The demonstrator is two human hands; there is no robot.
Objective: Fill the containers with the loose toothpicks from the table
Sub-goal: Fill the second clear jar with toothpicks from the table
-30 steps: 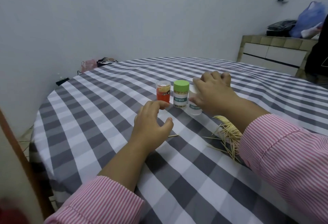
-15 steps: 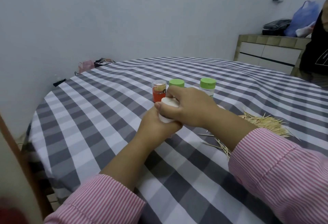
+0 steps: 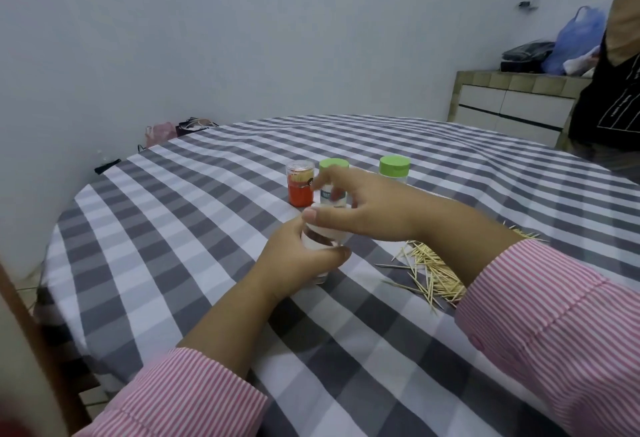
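My left hand (image 3: pixel 298 261) grips a small clear container (image 3: pixel 320 246) standing on the checked tablecloth (image 3: pixel 194 228). My right hand (image 3: pixel 367 209) pinches the container's white lid (image 3: pixel 327 228) between thumb and fingers, just above the rim. Loose toothpicks (image 3: pixel 429 270) lie in a pile to the right, partly hidden under my right forearm. Behind my hands stand an orange container (image 3: pixel 300 187) with toothpicks inside and two clear containers with green lids, one (image 3: pixel 333 176) partly hidden by my fingers, the other (image 3: pixel 394 168) further right.
The round table's left edge (image 3: pixel 65 228) drops off near a wooden chair back (image 3: pixel 31 350). A person in dark clothes (image 3: pixel 606 90) stands at the far right beside a low cabinet (image 3: pixel 509 107) with bags on top.
My right hand picked the white-lidded container from the row and brought it nearer. My left hand took hold of its body. The right hand's fingers have since opened from around the lid to a pinch.
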